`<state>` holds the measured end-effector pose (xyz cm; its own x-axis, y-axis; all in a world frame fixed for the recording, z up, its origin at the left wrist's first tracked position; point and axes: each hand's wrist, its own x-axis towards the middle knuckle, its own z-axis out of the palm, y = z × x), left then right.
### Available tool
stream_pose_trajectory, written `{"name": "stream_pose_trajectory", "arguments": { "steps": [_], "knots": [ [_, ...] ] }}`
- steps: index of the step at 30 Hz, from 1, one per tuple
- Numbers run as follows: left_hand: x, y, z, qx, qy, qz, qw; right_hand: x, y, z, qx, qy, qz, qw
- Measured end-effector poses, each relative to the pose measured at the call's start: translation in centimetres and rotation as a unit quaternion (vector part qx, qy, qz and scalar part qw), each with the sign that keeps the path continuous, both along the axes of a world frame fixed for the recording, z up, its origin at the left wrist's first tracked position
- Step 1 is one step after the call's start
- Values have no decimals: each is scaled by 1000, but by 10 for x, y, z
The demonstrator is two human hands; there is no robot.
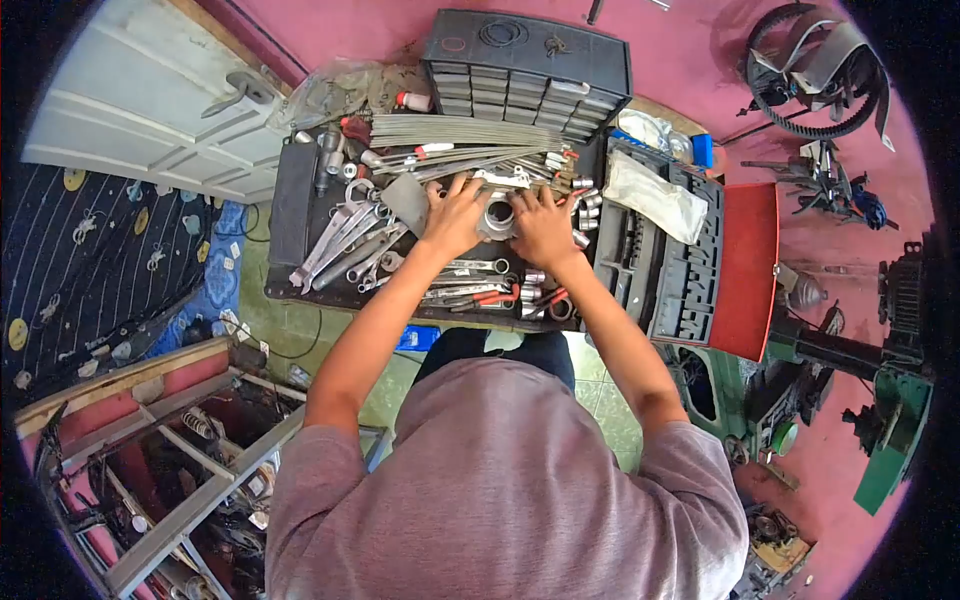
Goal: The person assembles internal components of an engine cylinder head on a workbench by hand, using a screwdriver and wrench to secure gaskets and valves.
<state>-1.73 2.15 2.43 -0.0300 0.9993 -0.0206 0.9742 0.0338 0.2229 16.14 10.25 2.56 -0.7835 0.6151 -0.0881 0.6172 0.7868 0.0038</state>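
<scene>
Two hands meet at a metal ring

The table spans the view's middle, crowded with tools. At its back stands a drawer unit; to the right, a toolbox lies open, a pale packet on it. Long rods lie before the drawers, and wrenches are heaped at the left. The left hand and right hand flank the ring on the table, touching its sides — fingers slightly spread, tips bent down. Whether they pinch it, one cannot tell. Small sockets sit just beside the right hand.
</scene>
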Motion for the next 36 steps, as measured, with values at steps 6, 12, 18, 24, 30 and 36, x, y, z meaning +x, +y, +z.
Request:
{"name": "stream_pose_trajectory", "arguments": {
  "steps": [6,12,18,24,30,36],
  "knots": [
    [3,-5,-20,-18,-9,17,1000,0,8,-10,-3,-23,5,1000],
    [-2,-4,-22,-19,-47,18,999,-1,10,-8,-7,-4,9,1000],
    [-9,-6,-25,11,-75,-9,997,1,16,-10,-48,28,10,998],
    [-10,-3,-26,1,-67,-14,998,-2,19,-9,-31,31,20,999],
    [-15,-2,-29,9,-80,-27,996,0,20,-5,-38,43,30,998],
    [-19,0,-21,33,-79,-59,995,3,23,-1,-43,31,32,998]
  ]
}}
